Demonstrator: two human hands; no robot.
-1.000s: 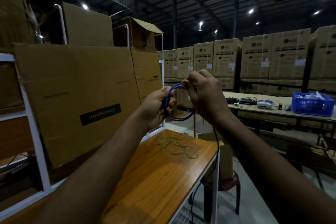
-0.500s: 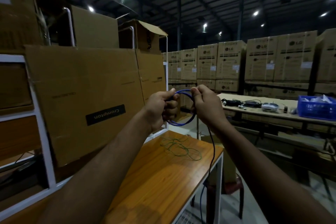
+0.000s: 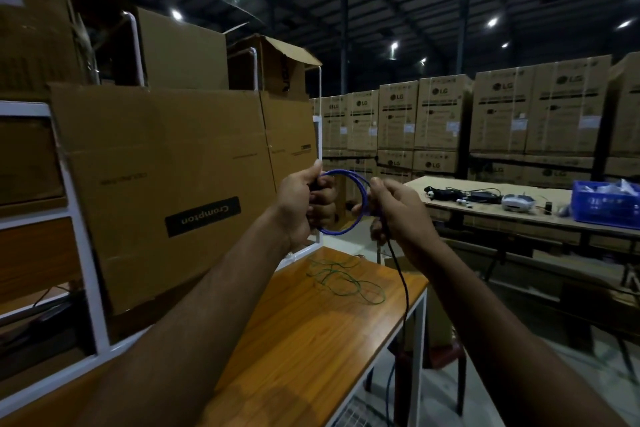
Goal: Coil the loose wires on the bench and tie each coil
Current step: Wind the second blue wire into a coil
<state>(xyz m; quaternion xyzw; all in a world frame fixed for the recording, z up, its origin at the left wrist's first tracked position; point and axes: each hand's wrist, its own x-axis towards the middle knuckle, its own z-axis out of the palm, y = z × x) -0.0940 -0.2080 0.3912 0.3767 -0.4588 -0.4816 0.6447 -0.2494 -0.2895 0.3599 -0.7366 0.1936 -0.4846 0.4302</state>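
Observation:
A blue wire is wound into a small coil held in the air above the far end of the wooden bench. My left hand grips the coil's left side, thumb on top. My right hand pinches the coil's right side, and the wire's loose tail hangs from it down past the bench's right edge. A thin green wire lies loose in tangled loops on the bench's far end.
Large cardboard boxes lean in a white metal frame along the bench's left. To the right stands a long table with cables, a small device and a blue crate. Stacked cartons fill the back wall.
My right hand has dropped from the top of the coil to its right side. Both hands have moved a little apart, and the loop shows more open between them.

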